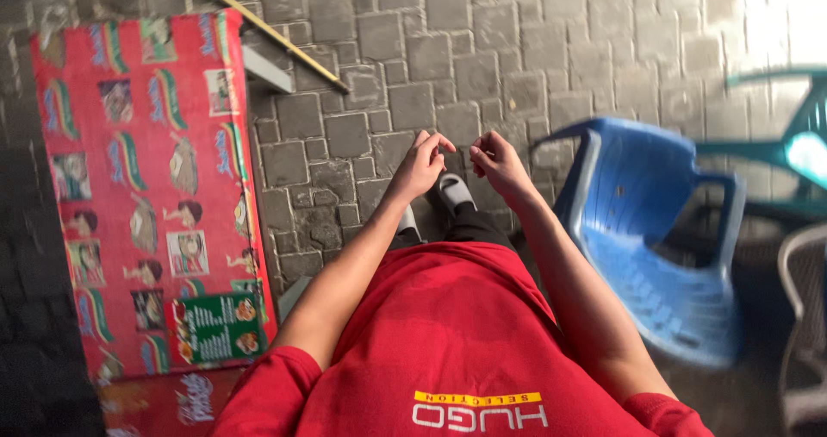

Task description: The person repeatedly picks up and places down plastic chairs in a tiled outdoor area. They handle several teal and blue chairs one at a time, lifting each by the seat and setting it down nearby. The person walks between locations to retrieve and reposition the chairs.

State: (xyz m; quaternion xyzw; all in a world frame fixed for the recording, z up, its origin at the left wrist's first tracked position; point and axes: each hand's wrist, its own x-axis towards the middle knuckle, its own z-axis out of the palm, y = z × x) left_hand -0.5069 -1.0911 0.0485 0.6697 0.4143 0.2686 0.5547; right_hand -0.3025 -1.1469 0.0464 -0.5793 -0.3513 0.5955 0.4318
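Both hands hovered over the paving (482,49), left hand (419,165) and right hand (498,163) loosely curled, holding nothing visible, beside a blue chair (655,239).

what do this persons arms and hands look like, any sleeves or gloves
Both arms are bare from the short sleeves of a red T-shirt down to the fingers. The left hand and the right hand wear no gloves, and no watch, ring or bracelet shows. The shirt carries yellow and white printing on the chest.
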